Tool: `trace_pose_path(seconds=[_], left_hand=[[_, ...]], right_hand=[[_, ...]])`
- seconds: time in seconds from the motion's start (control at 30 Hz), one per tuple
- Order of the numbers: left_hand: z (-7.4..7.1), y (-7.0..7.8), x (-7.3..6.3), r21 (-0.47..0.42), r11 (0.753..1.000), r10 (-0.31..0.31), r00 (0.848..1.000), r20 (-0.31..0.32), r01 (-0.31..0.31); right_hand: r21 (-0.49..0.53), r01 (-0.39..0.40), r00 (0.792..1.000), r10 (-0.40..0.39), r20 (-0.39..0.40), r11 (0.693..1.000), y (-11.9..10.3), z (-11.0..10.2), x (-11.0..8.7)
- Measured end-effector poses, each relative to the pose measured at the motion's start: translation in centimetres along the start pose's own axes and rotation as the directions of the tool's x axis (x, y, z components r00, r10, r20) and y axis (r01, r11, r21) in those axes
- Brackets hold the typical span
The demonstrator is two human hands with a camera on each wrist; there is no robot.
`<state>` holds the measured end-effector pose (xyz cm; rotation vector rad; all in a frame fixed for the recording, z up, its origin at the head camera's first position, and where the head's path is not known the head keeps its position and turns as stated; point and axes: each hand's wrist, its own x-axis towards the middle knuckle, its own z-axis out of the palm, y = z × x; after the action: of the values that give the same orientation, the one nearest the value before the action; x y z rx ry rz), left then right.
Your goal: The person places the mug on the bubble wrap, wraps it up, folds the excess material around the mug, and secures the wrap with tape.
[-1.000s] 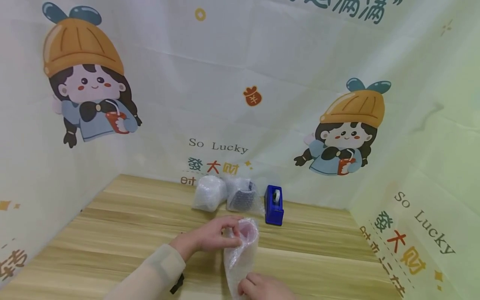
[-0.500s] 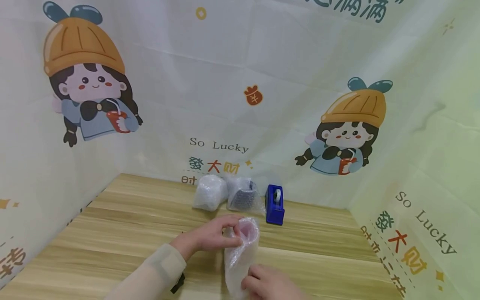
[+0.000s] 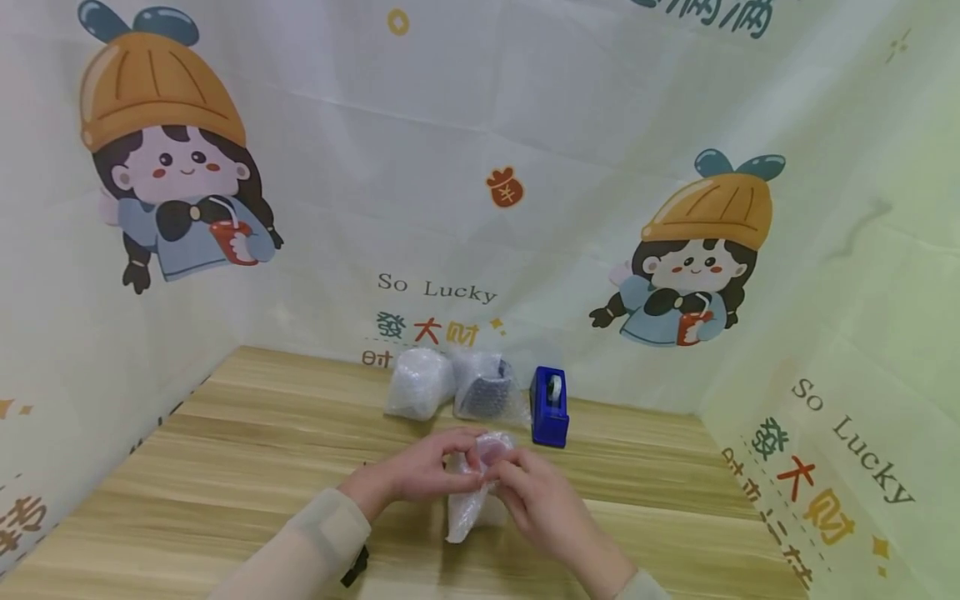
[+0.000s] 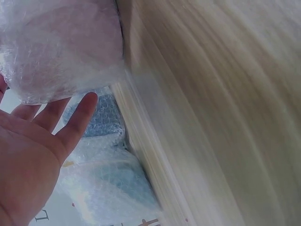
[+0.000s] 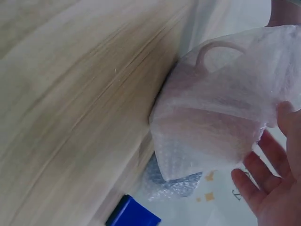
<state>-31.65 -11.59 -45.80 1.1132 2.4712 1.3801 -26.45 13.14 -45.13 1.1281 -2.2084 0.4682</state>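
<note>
A pink mug in bubble wrap (image 3: 467, 510) stands on the wooden table in front of me. Its curved handle shows through the wrap (image 5: 221, 47) in the right wrist view. My left hand (image 3: 420, 468) pinches the wrap near the top rim, thumb and index finger together. From the other side my right hand (image 3: 538, 500) pinches the wrap at the same upper edge, its fingertips close to the left thumb. In the left wrist view the left hand's other fingers (image 4: 80, 120) extend loosely below the wrapped mug. The mug's opening is partly covered by fingers and wrap.
Behind the mug, against the printed backdrop, stand a whitish bubble-wrapped bundle (image 3: 417, 385) and a dark bubble-wrapped item (image 3: 483, 393). A blue tape dispenser (image 3: 551, 423) stands right of them. A small black piece (image 3: 356, 568) shows beside the left sleeve.
My right hand has moved up from the wrap's lower end to the mug's top, bringing the loose flap up with it. My left hand keeps its place.
</note>
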Motion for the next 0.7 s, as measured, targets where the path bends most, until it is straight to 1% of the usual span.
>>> trace_pose_path(seconds=[0.13, 0.23, 0.37, 0.47, 0.57, 0.63, 0.7], left_hand=[[0.1, 0.1, -0.2, -0.016, 1.0, -0.016, 1.0, 0.001, 0.017], [0.2, 0.1, -0.3, -0.028, 0.999, -0.03, 1.0, 0.002, 0.03], [0.3, 0.0, -0.3, -0.025, 0.999, -0.032, 0.999, 0.003, 0.032], [0.4, 0.0, -0.4, -0.034, 0.998, -0.047, 0.999, 0.002, 0.047], [0.4, 0.3, -0.4, -0.039, 0.996, -0.077, 0.997, 0.001, 0.077], [0.3, 0.5, -0.4, -0.034, 0.994, -0.1, 0.995, 0.005, 0.1], [0.4, 0.8, -0.3, -0.024, 0.994, -0.107, 0.994, 0.013, 0.107]], right_hand=[[-0.012, -0.065, 0.998, 0.065, 0.021, 0.998, -0.1, 0.1, 0.2], [-0.011, -0.126, 0.991, 0.127, 0.044, 0.992, -0.2, -0.1, 0.4], [-0.005, -0.193, 0.979, 0.193, 0.064, 0.981, 0.0, -0.2, 0.9], [-0.003, -0.255, 0.962, 0.254, 0.097, 0.967, 0.2, -0.1, 1.3], [-0.008, -0.321, 0.937, 0.319, 0.141, 0.947, 0.3, -0.1, 1.9], [-0.016, -0.35, 0.923, 0.348, 0.162, 0.937, 0.3, -0.2, 2.3], [-0.008, -0.376, 0.911, 0.371, 0.18, 0.927, 0.3, -0.3, 2.5]])
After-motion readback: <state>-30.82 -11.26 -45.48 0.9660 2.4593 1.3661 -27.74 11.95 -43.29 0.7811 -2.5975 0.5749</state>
